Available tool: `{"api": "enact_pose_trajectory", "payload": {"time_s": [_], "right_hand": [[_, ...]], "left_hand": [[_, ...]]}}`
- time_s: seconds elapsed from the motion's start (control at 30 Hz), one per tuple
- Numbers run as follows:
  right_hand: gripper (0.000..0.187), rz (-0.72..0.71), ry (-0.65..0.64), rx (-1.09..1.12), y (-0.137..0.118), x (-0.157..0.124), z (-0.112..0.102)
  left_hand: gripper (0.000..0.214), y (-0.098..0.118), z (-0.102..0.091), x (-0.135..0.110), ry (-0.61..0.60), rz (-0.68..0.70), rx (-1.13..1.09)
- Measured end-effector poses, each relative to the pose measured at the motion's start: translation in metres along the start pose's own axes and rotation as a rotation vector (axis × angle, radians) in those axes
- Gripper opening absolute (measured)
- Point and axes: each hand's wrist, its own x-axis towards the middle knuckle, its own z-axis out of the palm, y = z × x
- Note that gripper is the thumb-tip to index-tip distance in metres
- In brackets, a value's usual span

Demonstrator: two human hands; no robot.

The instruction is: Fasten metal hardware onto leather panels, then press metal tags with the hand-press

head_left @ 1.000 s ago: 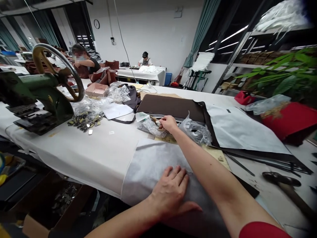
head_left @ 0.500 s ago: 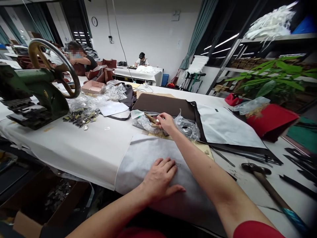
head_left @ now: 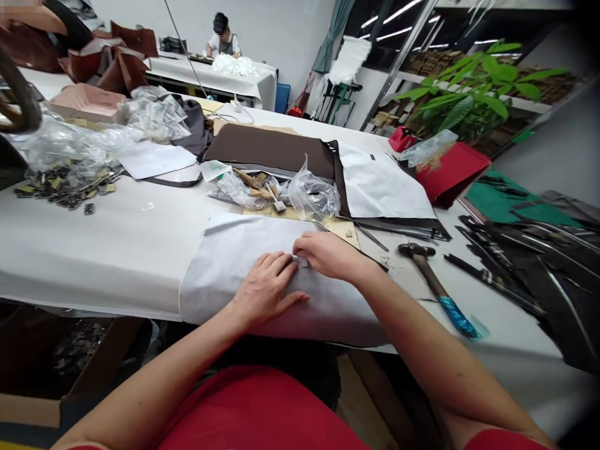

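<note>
My right hand (head_left: 330, 256) pinches a small metal piece (head_left: 300, 262) on the white cloth (head_left: 220, 269). My left hand (head_left: 265, 289) lies flat, fingers spread. The piece needs a steady hold.

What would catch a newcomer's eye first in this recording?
The two hands at the near table edge draw the eye first: the left hand lies flat on a white non-woven sheet, and the right hand has its fingertips beside a small metal piece. To their right lies a hammer with a blue-wrapped handle. At the far left, a heap of small metal fittings stands out on the white table.
</note>
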Motion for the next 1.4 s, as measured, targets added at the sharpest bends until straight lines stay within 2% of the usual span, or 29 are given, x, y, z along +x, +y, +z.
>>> {"api": "enact_pose_trajectory", "payload": {"time_s": [0.1, 0.17, 0.33, 0.47, 0.53, 0.67, 0.8, 1.4], "right_hand": [[0.023, 0.129, 0.224, 0.113, -0.002, -0.023, 0.024], [0.024, 0.195, 0.315, 0.146, -0.006, -0.033, 0.038], [0.02, 0.189, 0.458, 0.15, -0.014, -0.039, 0.058], [0.021, 0.19, 0.541, 0.357, -0.012, -0.033, 0.063], [0.021, 0.185, 0.576, 0.391, -0.011, -0.033, 0.063], [0.023, 0.106, 0.53, 0.255, -0.01, -0.038, 0.064], [0.025, 0.053, 0.496, 0.244, -0.008, -0.042, 0.066], [0.024, 0.074, 0.482, 0.338, -0.003, -0.04, 0.065]], "left_hand": [[0.06, -0.001, 0.003, -0.001, 0.01, 0.003, 0.022], [0.06, -0.001, 0.004, -0.002, 0.012, 0.009, 0.032], [0.057, -0.001, 0.005, -0.001, 0.017, 0.007, 0.051], [0.056, 0.0, 0.004, -0.001, 0.007, 0.0, 0.05], [0.057, 0.0, 0.004, -0.001, 0.005, -0.001, 0.046], [0.056, 0.0, 0.004, -0.002, 0.006, -0.004, 0.043], [0.057, 0.0, 0.004, -0.002, 0.009, 0.0, 0.047], [0.055, -0.002, 0.004, -0.001, -0.003, 0.005, 0.022]]}}
